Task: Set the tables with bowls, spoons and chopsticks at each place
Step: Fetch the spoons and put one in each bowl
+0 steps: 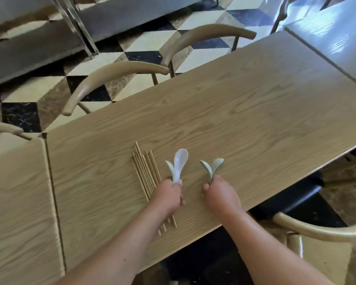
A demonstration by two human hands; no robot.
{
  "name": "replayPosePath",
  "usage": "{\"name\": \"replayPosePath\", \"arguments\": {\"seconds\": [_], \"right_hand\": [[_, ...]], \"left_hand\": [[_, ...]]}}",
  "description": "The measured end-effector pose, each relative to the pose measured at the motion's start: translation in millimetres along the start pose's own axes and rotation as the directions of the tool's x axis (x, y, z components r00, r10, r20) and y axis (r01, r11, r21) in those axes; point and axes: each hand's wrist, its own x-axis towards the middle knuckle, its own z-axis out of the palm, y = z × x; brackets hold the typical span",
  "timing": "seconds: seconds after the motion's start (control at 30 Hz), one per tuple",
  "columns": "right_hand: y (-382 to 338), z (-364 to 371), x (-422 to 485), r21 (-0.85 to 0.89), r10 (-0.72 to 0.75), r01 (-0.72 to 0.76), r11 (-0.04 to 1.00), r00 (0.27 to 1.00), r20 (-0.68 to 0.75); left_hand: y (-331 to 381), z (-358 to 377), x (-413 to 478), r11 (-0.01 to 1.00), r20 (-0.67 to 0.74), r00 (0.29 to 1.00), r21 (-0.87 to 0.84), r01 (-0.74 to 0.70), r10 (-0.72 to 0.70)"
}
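L hand (169, 195) grips two spoons (178, 165); R hand (221, 194) likewise; chopsticks (145, 171) beside.

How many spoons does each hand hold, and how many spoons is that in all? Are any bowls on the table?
Spoons in left hand: 2, one white spoon and one greenish spoon
Spoons in right hand: 2, both greenish
Bowls on the table: 0
Total spoons: 4

Chopsticks (147, 177) on table (245, 112), left of spoons (180, 163).
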Motion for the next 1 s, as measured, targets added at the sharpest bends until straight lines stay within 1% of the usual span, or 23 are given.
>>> {"name": "replayPosePath", "arguments": {"seconds": [0.07,0.17,0.27,0.33,0.4,0.47,0.53,0.6,0.7,0.77,0.83,0.9,1.0], "right_hand": [[-19,16,-16,0.067,-0.036,0.032,0.997,0.998,0.055],[-70,59,-60,0.218,-0.152,0.112,0.969,0.973,0.176],[-131,112,-121,0.408,-0.27,0.125,0.905,0.907,0.323],[-178,153,-171,0.468,-0.358,0.152,0.87,0.848,0.39],[-219,194,-218,0.496,-0.415,0.182,0.849,0.811,0.412],[-257,239,-267,0.471,-0.442,0.22,0.854,0.783,0.438],[-294,293,-321,0.458,-0.46,0.225,0.86,0.731,0.504],[-324,339,-369,0.444,-0.463,0.217,0.869,0.673,0.577],[-362,393,-419,0.38,-0.444,0.244,0.892,0.625,0.642],[-374,414,-432,0.314,-0.431,0.296,0.902,0.608,0.667],[-381,428,-439,0.237,-0.394,0.325,0.915,0.604,0.693],[-380,436,-442,0.218,-0.351,0.282,0.934,0.616,0.706],[-381,444,-442,0.265,-0.324,0.189,0.946,0.6,0.731]], "left_hand": [[-25,-23,-6,0.994,-0.03,0.999,-0.112,0.012,-0.015],[-77,-76,-17,0.956,-0.094,0.994,-0.294,0.02,-0.05],[-136,-140,-41,0.847,-0.124,0.989,-0.532,-0.001,-0.076],[-183,-190,-67,0.781,-0.138,0.988,-0.624,-0.031,-0.072],[-231,-238,-91,0.703,-0.14,0.99,-0.706,-0.082,-0.025],[-284,-286,-118,0.637,-0.136,0.99,-0.762,-0.12,0.024],[-347,-340,-146,0.622,-0.115,0.991,-0.772,-0.131,0.066],[-402,-387,-172,0.621,-0.097,0.994,-0.776,-0.111,0.057],[-464,-441,-204,0.587,-0.079,0.996,-0.806,-0.081,0.029],[-491,-460,-214,0.567,-0.049,0.999,-0.822,-0.045,0.008],[-511,-473,-216,0.576,-0.027,1.0,-0.818,-0.013,-0.016],[-521,-479,-217,0.587,-0.022,1.0,-0.809,-0.014,-0.007],[-529,-479,-219,0.523,-0.006,0.998,-0.851,-0.037,0.061]]}}
